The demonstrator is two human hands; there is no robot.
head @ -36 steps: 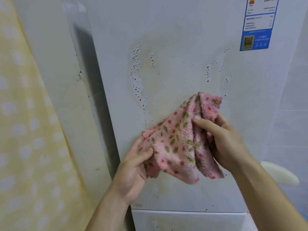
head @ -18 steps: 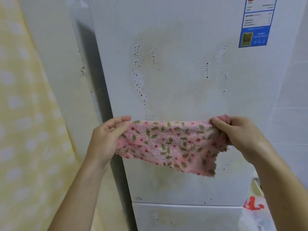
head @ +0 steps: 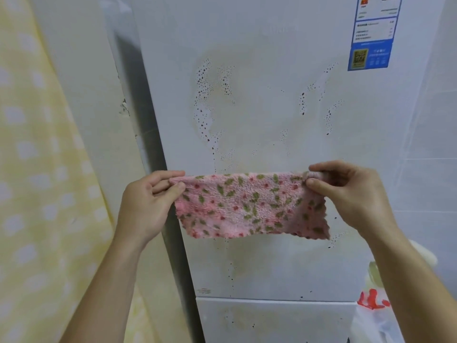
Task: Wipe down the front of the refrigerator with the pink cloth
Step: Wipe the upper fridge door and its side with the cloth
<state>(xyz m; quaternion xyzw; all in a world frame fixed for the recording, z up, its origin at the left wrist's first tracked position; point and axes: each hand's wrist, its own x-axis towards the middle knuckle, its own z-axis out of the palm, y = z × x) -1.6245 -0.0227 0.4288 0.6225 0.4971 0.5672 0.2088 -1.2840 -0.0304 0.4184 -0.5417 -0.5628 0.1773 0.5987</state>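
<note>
A person's left hand (head: 146,201) pinches the top left corner of a pink cloth (head: 249,206) between thumb and curled fingers, while the right hand (head: 346,194) pinches the top right corner the same way. The two hands are well apart, and the cloth is stretched flat between them at the same height. The cloth, fluffy and printed with small red flowers and green leaves, hangs down from that taut top edge with its bottom edge loose and slightly ragged at the right. It is held up in front of the white refrigerator (head: 259,107); whether it touches the door cannot be told.

Above the cloth, trails of dark specks (head: 205,95) and faint yellowish stains mark the door, with more specks to the right and below. A blue and white sticker (head: 371,45) sits at the door's upper right. Below the cloth a seam divides the upper door from a lower door (head: 272,320), also spotted.

To the left of the refrigerator stands a pale wall (head: 86,70), and nearer at the far left hangs a yellow curtain (head: 37,169) with white dots. At the right is a tiled wall (head: 432,169), and a white plastic bag (head: 371,318) with red print is at the lower right.
</note>
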